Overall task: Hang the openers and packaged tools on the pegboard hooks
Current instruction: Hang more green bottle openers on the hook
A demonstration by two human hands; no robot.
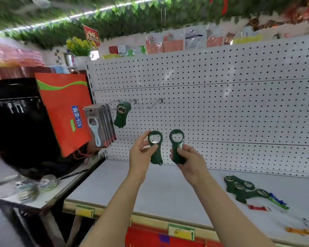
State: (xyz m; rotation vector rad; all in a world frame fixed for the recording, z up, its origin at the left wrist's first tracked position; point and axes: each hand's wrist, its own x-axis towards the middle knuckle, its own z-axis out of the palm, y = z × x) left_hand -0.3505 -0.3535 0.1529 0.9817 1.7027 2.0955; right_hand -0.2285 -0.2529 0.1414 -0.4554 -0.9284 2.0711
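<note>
My left hand [139, 154] pinches a dark green bottle opener [156, 148] upright by its middle. My right hand [189, 161] grips a second green opener [177, 145] by its handle, ring end up. Both are held in front of the white pegboard [221, 107]. Several green openers [121, 114] hang on a hook at the upper left. Beside them, packaged tools [101, 125] hang on another hook. Two bare hooks [155, 102] stick out to the right of those. A pile of green openers [243, 190] lies on the shelf [168, 193] at the right.
Blue, red and orange openers [275, 204] lie near the shelf's right front edge. An orange paper bag [64, 111] hangs left of the pegboard. A side table [34, 189] with loose items stands at the lower left. Price tags [181, 231] line the shelf's front edge.
</note>
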